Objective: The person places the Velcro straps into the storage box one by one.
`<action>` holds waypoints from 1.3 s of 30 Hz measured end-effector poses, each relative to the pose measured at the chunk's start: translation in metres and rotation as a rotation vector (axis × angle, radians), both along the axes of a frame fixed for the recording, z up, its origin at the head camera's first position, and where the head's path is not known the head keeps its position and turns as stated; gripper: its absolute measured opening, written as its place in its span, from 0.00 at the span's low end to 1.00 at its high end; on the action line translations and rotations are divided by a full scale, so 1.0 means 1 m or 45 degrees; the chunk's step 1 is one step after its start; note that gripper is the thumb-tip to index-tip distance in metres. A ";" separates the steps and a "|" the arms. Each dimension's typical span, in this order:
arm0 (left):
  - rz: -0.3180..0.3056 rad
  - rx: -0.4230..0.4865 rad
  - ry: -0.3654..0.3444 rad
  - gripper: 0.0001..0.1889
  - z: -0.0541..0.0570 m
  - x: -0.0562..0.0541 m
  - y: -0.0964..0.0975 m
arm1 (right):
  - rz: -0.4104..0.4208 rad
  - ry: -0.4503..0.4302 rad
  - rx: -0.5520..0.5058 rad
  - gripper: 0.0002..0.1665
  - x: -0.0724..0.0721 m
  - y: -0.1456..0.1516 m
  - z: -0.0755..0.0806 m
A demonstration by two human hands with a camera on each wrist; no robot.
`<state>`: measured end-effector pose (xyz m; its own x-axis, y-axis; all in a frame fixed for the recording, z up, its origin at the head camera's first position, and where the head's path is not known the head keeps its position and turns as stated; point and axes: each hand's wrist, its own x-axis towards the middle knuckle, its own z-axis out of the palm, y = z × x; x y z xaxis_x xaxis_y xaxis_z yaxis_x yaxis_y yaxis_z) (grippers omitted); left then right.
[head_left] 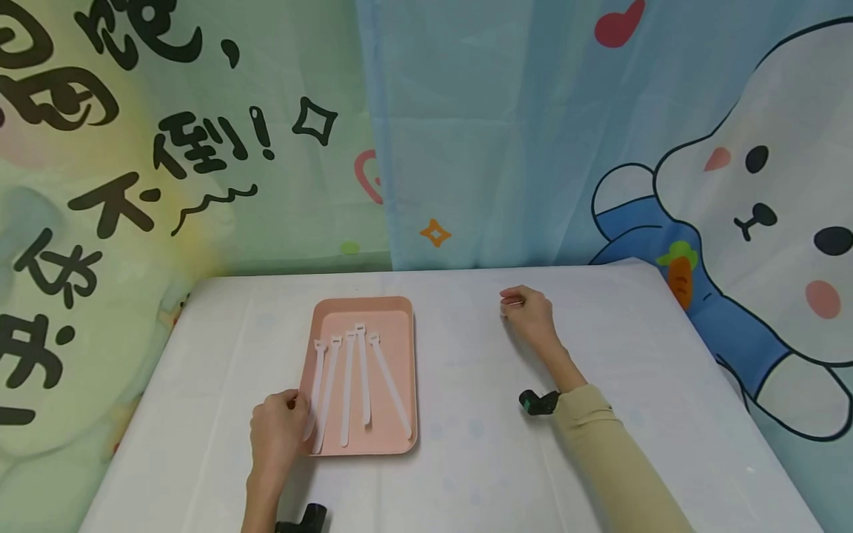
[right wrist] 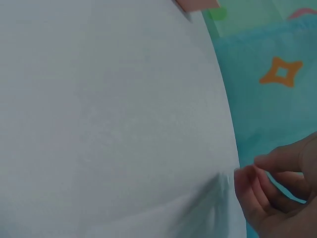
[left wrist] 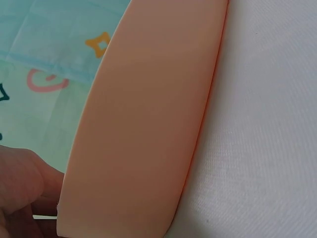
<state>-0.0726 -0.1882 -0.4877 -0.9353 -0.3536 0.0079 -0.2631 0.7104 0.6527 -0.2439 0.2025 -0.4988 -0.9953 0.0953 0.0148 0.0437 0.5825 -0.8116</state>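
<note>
Several white, flat plastic strips (head_left: 347, 389) with slotted heads lie side by side in a shallow pink tray (head_left: 363, 306). My left hand (head_left: 276, 429) is at the tray's lower left edge, fingers loosely curled near the leftmost strip. In the left wrist view the tray's side wall (left wrist: 138, 119) partly covers the left fingers (left wrist: 47, 181), so whether they touch the rim or a strip is hidden. My right hand (head_left: 529, 318) hovers over the back right of the table, fingers loosely bent with a gap showing; no held thing can be made out.
A white cloth covers the table (head_left: 466, 429). Behind it hangs a printed backdrop (head_left: 460, 126) with a cartoon bear and lettering. Black wrist camera mounts (head_left: 538, 403) sit on both wrists. In the right wrist view a tray corner (right wrist: 198, 4) shows at the top.
</note>
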 end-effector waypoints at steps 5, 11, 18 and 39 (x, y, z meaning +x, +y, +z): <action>0.005 -0.009 0.007 0.15 -0.001 0.000 -0.001 | -0.051 -0.022 0.065 0.18 -0.009 0.013 0.003; 0.009 -0.020 0.027 0.14 -0.003 0.000 -0.002 | 0.002 -0.142 0.097 0.24 -0.014 0.018 0.000; -0.003 -0.021 0.033 0.14 -0.001 0.000 -0.001 | 0.026 -0.172 0.092 0.26 -0.018 0.018 -0.006; 0.011 -0.048 0.011 0.15 0.000 0.001 -0.002 | 0.060 -0.070 0.164 0.14 -0.011 0.017 -0.008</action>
<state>-0.0720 -0.1901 -0.4872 -0.9320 -0.3614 0.0294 -0.2642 0.7324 0.6276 -0.2551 0.2200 -0.5068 -0.9983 0.0496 -0.0307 0.0564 0.6840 -0.7273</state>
